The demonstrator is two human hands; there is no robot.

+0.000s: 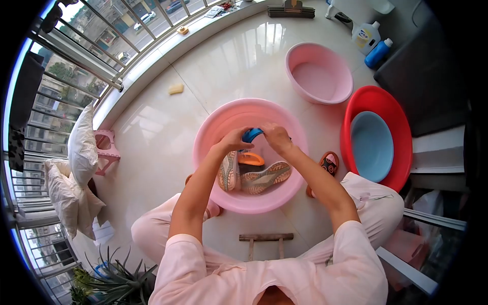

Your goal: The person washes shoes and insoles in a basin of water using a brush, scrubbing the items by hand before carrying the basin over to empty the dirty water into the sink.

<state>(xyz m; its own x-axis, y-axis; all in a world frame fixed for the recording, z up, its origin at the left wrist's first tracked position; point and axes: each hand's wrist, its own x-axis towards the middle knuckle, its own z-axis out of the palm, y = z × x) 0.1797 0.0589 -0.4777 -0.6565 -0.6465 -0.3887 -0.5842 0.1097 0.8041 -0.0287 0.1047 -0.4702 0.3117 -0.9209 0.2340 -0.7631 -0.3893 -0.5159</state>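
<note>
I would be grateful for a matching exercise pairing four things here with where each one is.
Things:
1. Shoes
2. Blue basin
3. Yellow block
4. Blue item

Places:
A. On the bare floor, toward the railing
B. Between the left hand and the right hand
C. Inside the big pink tub
D. Inside the red basin

Right pairs: 1-C; 2-D; 3-A; 4-B
</note>
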